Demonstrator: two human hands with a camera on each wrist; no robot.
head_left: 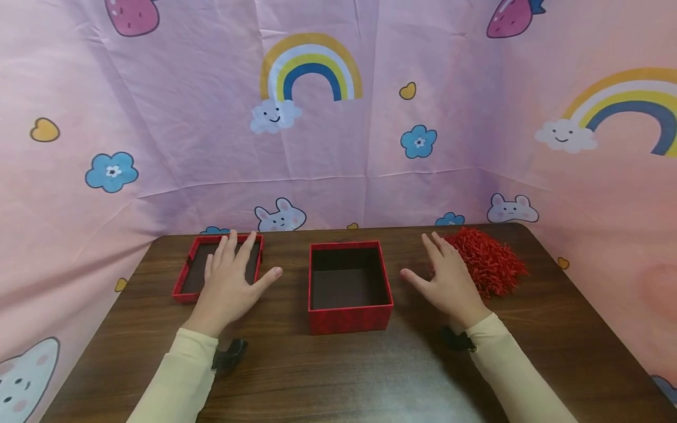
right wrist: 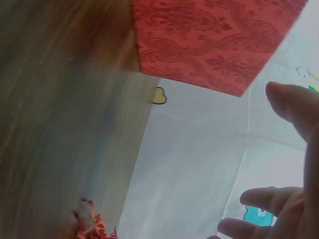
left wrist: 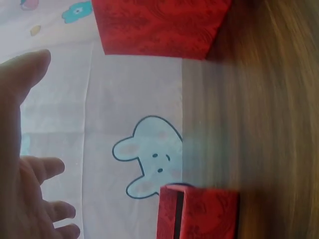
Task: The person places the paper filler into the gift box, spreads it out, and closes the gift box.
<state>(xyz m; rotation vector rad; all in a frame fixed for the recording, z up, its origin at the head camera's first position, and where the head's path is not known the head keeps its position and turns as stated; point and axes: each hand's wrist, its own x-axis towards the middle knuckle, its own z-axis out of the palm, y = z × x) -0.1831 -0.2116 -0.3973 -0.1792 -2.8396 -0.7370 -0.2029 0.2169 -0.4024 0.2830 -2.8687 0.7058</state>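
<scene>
My left hand (head_left: 228,289) is held over the near part of a shallow red box lid (head_left: 183,281), fingers spread and nothing in them. The lid lies with its dark inside facing up. Between my hands stands a deep red square box (head_left: 349,320), its top uncovered and its dark inside bare. To its right, my right hand (head_left: 449,286) hovers with the fingers extended, beside a heap of red shredded paper (head_left: 489,261). The wrist views show the box's patterned side (right wrist: 209,45) (left wrist: 159,27) and, near the left hand, the lid's edge (left wrist: 209,211).
Everything lies on a dark wooden table (head_left: 338,376). Behind it and along both sides hangs a pink cloth (head_left: 328,158) printed with rainbows, flowers and bunnies. Black straps (head_left: 230,354) sit at the wrists.
</scene>
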